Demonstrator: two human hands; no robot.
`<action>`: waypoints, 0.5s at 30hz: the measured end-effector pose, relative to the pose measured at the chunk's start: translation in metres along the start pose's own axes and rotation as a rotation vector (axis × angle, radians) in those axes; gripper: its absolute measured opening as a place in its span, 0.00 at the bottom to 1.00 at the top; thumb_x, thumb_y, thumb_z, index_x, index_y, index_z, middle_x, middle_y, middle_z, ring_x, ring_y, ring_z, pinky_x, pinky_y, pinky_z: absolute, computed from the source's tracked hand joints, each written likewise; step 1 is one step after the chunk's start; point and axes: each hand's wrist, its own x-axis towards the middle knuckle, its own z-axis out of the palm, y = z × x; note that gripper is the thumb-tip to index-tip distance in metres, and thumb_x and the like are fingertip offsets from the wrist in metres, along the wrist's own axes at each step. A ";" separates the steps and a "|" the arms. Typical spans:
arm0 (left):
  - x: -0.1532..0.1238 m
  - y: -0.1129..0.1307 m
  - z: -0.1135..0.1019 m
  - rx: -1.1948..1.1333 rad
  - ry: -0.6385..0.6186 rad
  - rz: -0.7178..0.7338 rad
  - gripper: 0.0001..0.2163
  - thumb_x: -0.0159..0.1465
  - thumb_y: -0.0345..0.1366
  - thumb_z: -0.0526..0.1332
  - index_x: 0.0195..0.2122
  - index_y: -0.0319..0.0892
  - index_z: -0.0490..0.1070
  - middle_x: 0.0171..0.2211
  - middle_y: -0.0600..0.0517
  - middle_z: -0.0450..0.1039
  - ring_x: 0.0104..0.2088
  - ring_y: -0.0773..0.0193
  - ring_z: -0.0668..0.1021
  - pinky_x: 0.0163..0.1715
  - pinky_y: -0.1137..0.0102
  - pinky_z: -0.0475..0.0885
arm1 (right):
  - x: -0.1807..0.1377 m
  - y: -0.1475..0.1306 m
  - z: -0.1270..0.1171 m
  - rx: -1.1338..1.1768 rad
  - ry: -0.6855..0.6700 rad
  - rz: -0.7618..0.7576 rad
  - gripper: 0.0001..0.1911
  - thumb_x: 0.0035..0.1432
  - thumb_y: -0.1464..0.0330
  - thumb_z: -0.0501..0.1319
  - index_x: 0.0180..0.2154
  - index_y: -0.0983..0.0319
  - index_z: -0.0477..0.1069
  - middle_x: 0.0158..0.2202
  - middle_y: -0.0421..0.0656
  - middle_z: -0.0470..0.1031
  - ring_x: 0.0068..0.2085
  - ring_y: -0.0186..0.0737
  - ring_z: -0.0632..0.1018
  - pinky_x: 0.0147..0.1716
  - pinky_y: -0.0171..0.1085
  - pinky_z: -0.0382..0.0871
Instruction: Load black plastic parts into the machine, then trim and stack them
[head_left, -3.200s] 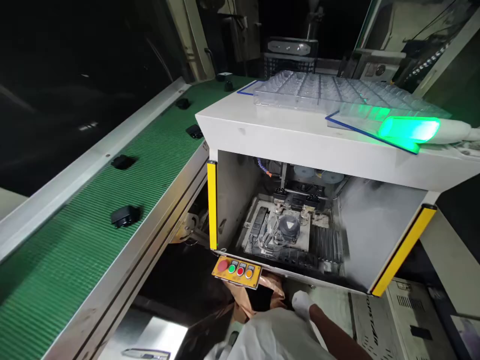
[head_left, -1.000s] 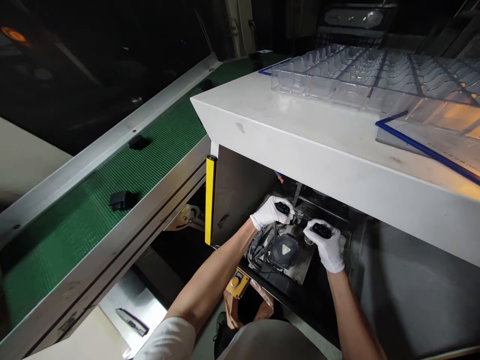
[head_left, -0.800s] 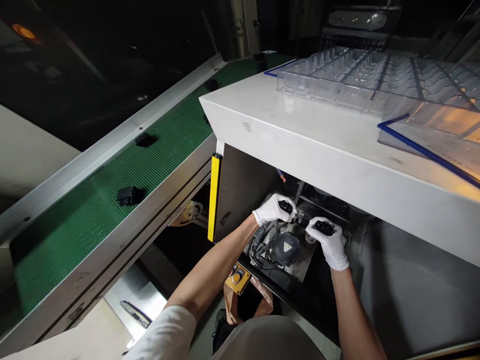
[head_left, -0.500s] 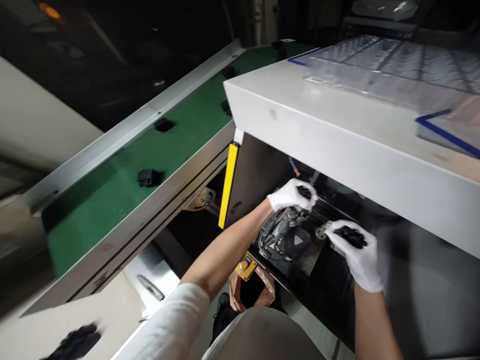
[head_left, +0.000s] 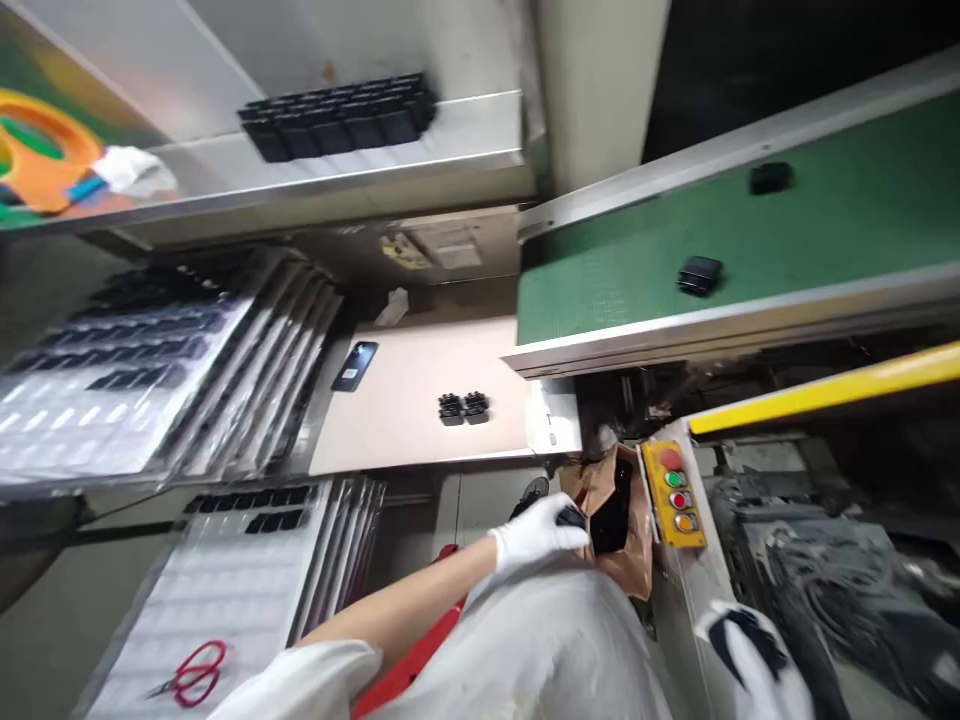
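Note:
My left hand (head_left: 534, 532), in a white glove, is closed on a small black part (head_left: 574, 517) right at the mouth of a brown paper bag (head_left: 609, 520). My right hand (head_left: 739, 645), also gloved and blurred, is low at the right by the machine opening and grips another small black part (head_left: 742, 628). Two more black parts (head_left: 463, 408) lie side by side on the beige table (head_left: 405, 420).
A yellow button box (head_left: 672, 493) sits beside the bag. The green conveyor (head_left: 825, 230) carries black parts (head_left: 699, 275). Clear trays (head_left: 120, 380) with black parts are stacked at left, red scissors (head_left: 187, 675) lie on a lower tray, and a phone (head_left: 355, 365) rests on the table.
Both hands have drawn out of the machine opening, each with its black part. My head has swung left and down, and the left hand is now at the paper bag.

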 end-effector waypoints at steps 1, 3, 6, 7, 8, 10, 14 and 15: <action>-0.006 -0.008 -0.049 0.022 0.156 0.024 0.19 0.50 0.47 0.76 0.33 0.42 0.74 0.30 0.52 0.77 0.32 0.62 0.76 0.36 0.66 0.72 | 0.008 -0.022 0.038 0.027 -0.130 0.016 0.15 0.60 0.51 0.63 0.35 0.52 0.81 0.35 0.47 0.84 0.36 0.53 0.84 0.35 0.47 0.80; -0.020 -0.023 -0.140 0.033 0.395 0.062 0.16 0.52 0.46 0.74 0.33 0.41 0.75 0.30 0.51 0.77 0.33 0.60 0.77 0.39 0.64 0.71 | 0.023 -0.067 0.121 0.082 -0.400 0.026 0.16 0.62 0.51 0.63 0.37 0.55 0.79 0.36 0.46 0.83 0.37 0.49 0.83 0.35 0.43 0.79; -0.045 -0.049 -0.254 0.051 0.609 0.071 0.16 0.53 0.47 0.73 0.34 0.40 0.76 0.33 0.50 0.80 0.37 0.57 0.79 0.44 0.62 0.72 | 0.040 -0.131 0.255 0.057 -0.678 -0.119 0.13 0.62 0.55 0.65 0.36 0.57 0.75 0.35 0.44 0.81 0.38 0.46 0.80 0.41 0.41 0.76; -0.053 -0.058 -0.286 0.072 0.651 0.061 0.17 0.52 0.47 0.73 0.34 0.40 0.76 0.34 0.49 0.80 0.37 0.56 0.79 0.45 0.62 0.72 | 0.044 -0.149 0.300 0.017 -0.737 -0.192 0.11 0.62 0.57 0.66 0.37 0.58 0.76 0.37 0.45 0.81 0.38 0.46 0.80 0.41 0.42 0.75; -0.060 -0.067 -0.314 0.102 0.681 0.043 0.17 0.51 0.47 0.73 0.34 0.40 0.77 0.35 0.49 0.81 0.38 0.55 0.80 0.45 0.62 0.73 | 0.048 -0.165 0.344 -0.043 -0.791 -0.272 0.10 0.61 0.59 0.67 0.38 0.58 0.77 0.38 0.45 0.82 0.39 0.47 0.80 0.42 0.42 0.74; -0.069 -0.083 -0.363 0.176 0.692 0.010 0.17 0.51 0.47 0.72 0.36 0.40 0.78 0.36 0.48 0.82 0.39 0.53 0.81 0.46 0.61 0.74 | 0.055 -0.194 0.424 -0.226 -0.911 -0.485 0.09 0.63 0.61 0.66 0.43 0.59 0.77 0.43 0.47 0.82 0.45 0.48 0.80 0.47 0.43 0.72; -0.068 -0.101 -0.431 0.471 0.594 0.037 0.14 0.54 0.44 0.69 0.38 0.43 0.80 0.41 0.46 0.82 0.44 0.51 0.80 0.51 0.61 0.73 | 0.062 -0.237 0.541 -0.643 -1.048 -0.777 0.11 0.69 0.63 0.60 0.47 0.62 0.76 0.45 0.50 0.82 0.48 0.51 0.79 0.50 0.46 0.67; -0.065 -0.103 -0.443 0.572 0.574 0.055 0.13 0.54 0.43 0.69 0.38 0.44 0.81 0.42 0.46 0.81 0.45 0.51 0.79 0.52 0.60 0.72 | 0.063 -0.243 0.559 -0.702 -1.061 -0.790 0.11 0.69 0.64 0.59 0.47 0.62 0.76 0.45 0.51 0.82 0.48 0.52 0.78 0.49 0.47 0.67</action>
